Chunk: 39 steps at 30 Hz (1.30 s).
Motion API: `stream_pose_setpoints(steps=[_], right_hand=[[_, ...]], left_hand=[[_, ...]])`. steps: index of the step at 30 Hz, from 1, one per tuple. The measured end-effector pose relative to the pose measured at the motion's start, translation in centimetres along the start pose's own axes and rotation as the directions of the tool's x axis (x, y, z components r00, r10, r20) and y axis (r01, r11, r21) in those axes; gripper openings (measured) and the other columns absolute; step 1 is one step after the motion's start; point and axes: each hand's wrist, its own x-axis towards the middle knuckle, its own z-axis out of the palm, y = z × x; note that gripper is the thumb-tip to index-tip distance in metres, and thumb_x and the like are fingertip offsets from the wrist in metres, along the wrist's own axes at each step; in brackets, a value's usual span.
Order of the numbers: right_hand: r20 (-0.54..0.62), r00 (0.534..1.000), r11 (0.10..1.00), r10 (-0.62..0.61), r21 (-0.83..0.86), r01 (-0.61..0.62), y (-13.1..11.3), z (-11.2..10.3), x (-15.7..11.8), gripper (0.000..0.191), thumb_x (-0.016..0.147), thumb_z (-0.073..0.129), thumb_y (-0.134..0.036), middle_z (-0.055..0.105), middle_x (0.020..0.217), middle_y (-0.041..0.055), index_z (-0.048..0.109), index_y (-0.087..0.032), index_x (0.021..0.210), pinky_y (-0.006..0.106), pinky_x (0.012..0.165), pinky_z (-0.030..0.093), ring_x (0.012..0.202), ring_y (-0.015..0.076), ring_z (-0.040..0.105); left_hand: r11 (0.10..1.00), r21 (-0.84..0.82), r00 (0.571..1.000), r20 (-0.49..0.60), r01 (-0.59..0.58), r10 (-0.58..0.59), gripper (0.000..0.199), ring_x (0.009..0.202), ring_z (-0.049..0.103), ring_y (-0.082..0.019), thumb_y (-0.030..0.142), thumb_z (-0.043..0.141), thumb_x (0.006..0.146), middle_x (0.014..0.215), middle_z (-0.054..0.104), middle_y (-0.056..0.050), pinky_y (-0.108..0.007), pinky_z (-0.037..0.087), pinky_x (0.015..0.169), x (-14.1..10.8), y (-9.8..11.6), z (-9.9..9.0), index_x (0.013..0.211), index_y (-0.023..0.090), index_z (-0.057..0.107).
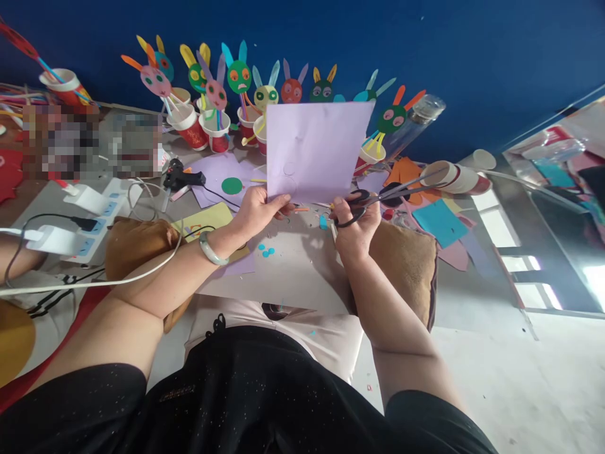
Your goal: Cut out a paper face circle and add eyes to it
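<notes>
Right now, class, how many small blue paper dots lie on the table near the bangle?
3, clustered right of the bangle: far dot, near dot, right dot. Others may be hidden.

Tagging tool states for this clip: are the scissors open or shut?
Open: the two blades of the scissors spread apart toward their tips, beyond the right hand.

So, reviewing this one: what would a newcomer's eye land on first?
Probably the row of bright rabbit faces standing in paper cups against the deep blue wall. Just in front, the big pale purple sheet hides part of that row, its lower left corner gripped by the left hand. Next come the scissors in the right hand, blades pointing off to the right.
</notes>
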Motion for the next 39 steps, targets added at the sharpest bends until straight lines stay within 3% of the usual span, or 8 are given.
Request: stream_pose_setpoints(steps=[6, 9, 14, 18, 21, 25, 35, 39], right_hand=[[0.246, 0.969, 1.000, 0.031, -0.005, -0.031, -1.8, 0.1, -0.9, 0.061, 0.082, 0.071, -0.086, 0.072, 0.090, 0.0021, 0.053, -0.028, 0.094, 0.040, 0.077, 0.056, 0.070, 0.0189, 0.065], [0.406, 0.911, 0.997, 0.068, -0.058, -0.049, -2.2, 0.4, -1.7, 0.071, 0.076, 0.069, -0.094, 0.073, 0.093, 0.0053, 0.056, -0.027, 0.092, 0.042, 0.085, 0.055, 0.081, 0.0223, 0.065], [0.578, 0.789, 0.978, 0.210, -0.133, -0.163, -2.7, 0.9, -2.5, 0.078, 0.072, 0.071, -0.096, 0.076, 0.099, 0.0082, 0.062, -0.023, 0.097, 0.038, 0.084, 0.053, 0.085, 0.0219, 0.065], [0.614, 0.750, 0.968, 0.246, -0.198, -0.156, -3.3, 0.9, -2.5, 0.076, 0.075, 0.068, -0.096, 0.074, 0.095, 0.0075, 0.064, -0.022, 0.091, 0.037, 0.085, 0.052, 0.089, 0.0231, 0.066], [0.645, 0.723, 0.960, 0.248, -0.263, -0.094, -3.6, 0.9, -2.4, 0.075, 0.075, 0.068, -0.095, 0.071, 0.087, 0.0065, 0.066, -0.021, 0.084, 0.035, 0.082, 0.051, 0.086, 0.0224, 0.064], [0.677, 0.687, 0.956, 0.263, -0.280, -0.090, -3.6, 1.2, -2.5, 0.078, 0.071, 0.067, -0.098, 0.069, 0.081, 0.0060, 0.064, -0.021, 0.080, 0.034, 0.077, 0.049, 0.080, 0.0212, 0.061], [0.675, 0.691, 0.959, 0.258, -0.267, -0.097, -3.3, 1.4, -2.9, 0.084, 0.069, 0.060, -0.104, 0.069, 0.078, 0.0049, 0.061, -0.021, 0.081, 0.033, 0.076, 0.048, 0.076, 0.0196, 0.059], [0.680, 0.694, 0.964, 0.237, -0.254, -0.080, -3.0, 1.3, -3.0, 0.084, 0.072, 0.057, -0.104, 0.072, 0.079, 0.0058, 0.063, -0.021, 0.083, 0.034, 0.079, 0.047, 0.077, 0.0206, 0.060]], left_hand=[[0.965, -0.244, 0.993, -0.041, 0.095, -0.108, 0.016, 0.087, 0.081, -0.019, 0.030, 0.063, 0.093, 0.091, 0.083, -0.009, -0.027, 0.065, 0.073, 0.0, 0.6, 0.4, 0.082, 0.018, 0.063], [0.958, -0.265, 0.993, -0.017, 0.108, -0.117, 0.009, 0.092, 0.081, -0.019, 0.028, 0.060, 0.093, 0.100, 0.084, -0.008, -0.027, 0.065, 0.075, -0.3, 0.7, 0.7, 0.089, 0.020, 0.062], [0.952, -0.303, 0.998, -0.066, -0.036, 0.017, 0.020, 0.093, 0.079, -0.020, 0.038, 0.073, 0.089, 0.096, 0.082, -0.008, -0.031, 0.064, 0.082, -0.6, 0.4, 0.8, 0.092, 0.018, 0.071], [0.943, -0.299, 0.983, -0.150, -0.146, 0.105, 0.024, 0.080, 0.071, -0.014, 0.039, 0.084, 0.081, 0.078, 0.075, -0.001, -0.027, 0.058, 0.079, -0.2, 0.2, 0.5, 0.078, 0.019, 0.072], [0.946, -0.293, 0.979, -0.181, -0.141, 0.089, 0.032, 0.070, 0.065, -0.012, 0.044, 0.089, 0.072, 0.070, 0.070, 0.001, -0.027, 0.055, 0.072, -0.1, 0.3, 0.5, 0.070, 0.019, 0.070], [0.963, -0.241, 0.979, -0.192, -0.120, 0.074, 0.032, 0.071, 0.066, -0.013, 0.045, 0.089, 0.071, 0.072, 0.073, -0.001, -0.027, 0.054, 0.071, -0.3, 0.2, 0.5, 0.069, 0.019, 0.072], [0.989, -0.140, 0.993, -0.110, -0.057, 0.041, 0.023, 0.064, 0.064, -0.013, 0.030, 0.081, 0.080, 0.064, 0.071, -0.002, -0.025, 0.054, 0.066, -1.4, 0.5, 1.0, 0.062, 0.017, 0.072], [0.996, -0.084, 0.990, -0.139, 0.003, -0.014, 0.036, 0.056, 0.053, -0.010, 0.029, 0.082, 0.079, 0.054, 0.054, 0.002, -0.025, 0.049, 0.060, -1.7, 0.8, 1.2, 0.053, 0.019, 0.060]])
